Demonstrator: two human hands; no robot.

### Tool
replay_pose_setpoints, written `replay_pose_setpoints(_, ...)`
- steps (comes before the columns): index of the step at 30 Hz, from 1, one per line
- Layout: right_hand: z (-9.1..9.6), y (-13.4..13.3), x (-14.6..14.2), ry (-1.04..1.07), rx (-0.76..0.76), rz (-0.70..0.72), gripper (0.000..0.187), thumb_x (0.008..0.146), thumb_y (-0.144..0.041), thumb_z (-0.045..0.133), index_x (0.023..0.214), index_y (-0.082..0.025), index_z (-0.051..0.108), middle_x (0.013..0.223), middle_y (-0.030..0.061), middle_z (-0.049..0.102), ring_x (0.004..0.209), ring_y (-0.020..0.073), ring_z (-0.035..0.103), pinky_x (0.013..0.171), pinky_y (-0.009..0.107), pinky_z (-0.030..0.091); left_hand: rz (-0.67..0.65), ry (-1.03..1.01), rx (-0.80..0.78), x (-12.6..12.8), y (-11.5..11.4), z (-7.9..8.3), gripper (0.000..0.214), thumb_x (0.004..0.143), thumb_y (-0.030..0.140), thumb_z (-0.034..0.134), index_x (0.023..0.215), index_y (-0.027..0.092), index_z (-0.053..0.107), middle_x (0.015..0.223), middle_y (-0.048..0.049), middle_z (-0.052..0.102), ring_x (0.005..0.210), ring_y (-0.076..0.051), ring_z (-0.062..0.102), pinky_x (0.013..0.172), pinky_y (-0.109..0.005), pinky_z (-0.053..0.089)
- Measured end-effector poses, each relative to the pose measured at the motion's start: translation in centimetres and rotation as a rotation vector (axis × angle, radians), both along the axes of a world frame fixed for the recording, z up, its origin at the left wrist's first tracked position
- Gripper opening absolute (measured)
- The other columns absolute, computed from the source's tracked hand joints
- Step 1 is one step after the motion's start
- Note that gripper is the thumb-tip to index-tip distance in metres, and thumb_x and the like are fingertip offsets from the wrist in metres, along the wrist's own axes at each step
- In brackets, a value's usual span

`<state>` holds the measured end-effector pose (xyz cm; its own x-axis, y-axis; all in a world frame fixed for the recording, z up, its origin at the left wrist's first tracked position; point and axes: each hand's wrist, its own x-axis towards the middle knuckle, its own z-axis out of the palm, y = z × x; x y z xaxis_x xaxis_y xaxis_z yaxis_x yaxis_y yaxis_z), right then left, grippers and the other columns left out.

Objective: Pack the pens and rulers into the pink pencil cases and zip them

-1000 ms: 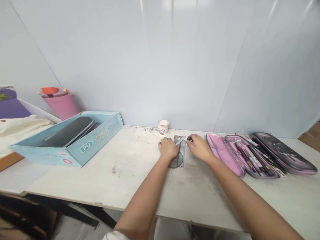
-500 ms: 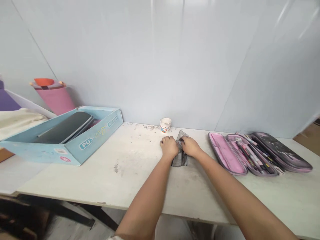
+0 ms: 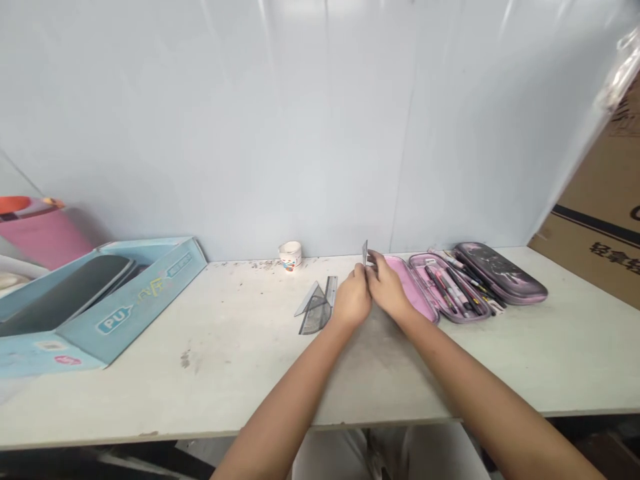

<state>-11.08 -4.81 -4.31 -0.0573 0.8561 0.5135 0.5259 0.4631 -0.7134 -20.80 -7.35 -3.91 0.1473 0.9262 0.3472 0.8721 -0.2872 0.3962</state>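
Both of my hands are closed together on one thin, see-through set square (image 3: 365,252), held up near the open pencil case and seen almost edge-on. My left hand (image 3: 354,293) grips it from the left. From the other side my right hand (image 3: 386,285) pinches it, and the fingers cover most of its lower part. On the desk, left of my hands, lie a dark clear protractor (image 3: 316,316), another clear set square (image 3: 306,301) and a straight ruler (image 3: 331,288), overlapping one another. An open pink-lined pencil case (image 3: 407,283) with several pens is just to the right.
A small paper cup (image 3: 291,256) stands by the wall, with dark crumbs beside it. At the left, a light blue box (image 3: 145,303) holds a dark case (image 3: 75,293). Closed black pencil case (image 3: 500,272) and cardboard boxes (image 3: 595,220) are on the right.
My hands have lifted a set square off the pile and carried it right, towards the pencil case. The protractor, ruler and other set square now show uncovered. The view has turned right.
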Motion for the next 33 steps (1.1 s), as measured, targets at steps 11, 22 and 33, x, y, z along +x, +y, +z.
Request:
replay_pose_setpoints(11,-5.3,1.1,8.7,-0.197,0.005,-0.158,0.045,0.078,-0.016,0.040,0.122,-0.011,0.046,0.114,0.0160,0.054,0.109,0.0235,0.049,0.093,0.039,0.039,-0.172,0.239,0.087,6.5,-0.9,-3.0,0.036,0.083,0.025,0.038,0.114,0.011,0.049,0.121,-0.0158,0.053,0.114,-0.025,0.045,0.100,-0.046,0.027)
replay_pose_setpoints(22,-5.0,-0.4,9.6,-0.570,0.200,-0.221,0.033,0.081,-0.018,0.042,0.109,-0.010,0.058,0.106,0.0164,0.051,0.103,0.0275,0.042,0.089,0.041,0.037,-0.081,0.182,0.030,1.5,-0.9,-1.8,0.033,0.086,0.031,0.035,0.113,0.020,0.052,0.121,-0.0066,0.054,0.114,-0.021,0.044,0.098,-0.040,0.031)
replay_pose_setpoints(33,-2.6,-2.6,0.2,-0.718,0.226,0.167,0.031,0.083,-0.020,0.040,0.109,-0.014,0.057,0.114,0.0126,0.051,0.106,0.0243,0.043,0.090,0.037,0.036,0.504,0.086,-0.184,-12.2,0.1,-2.8,0.034,0.081,0.039,0.041,0.101,0.017,0.056,0.107,-0.0141,0.056,0.104,-0.029,0.050,0.085,-0.041,0.039)
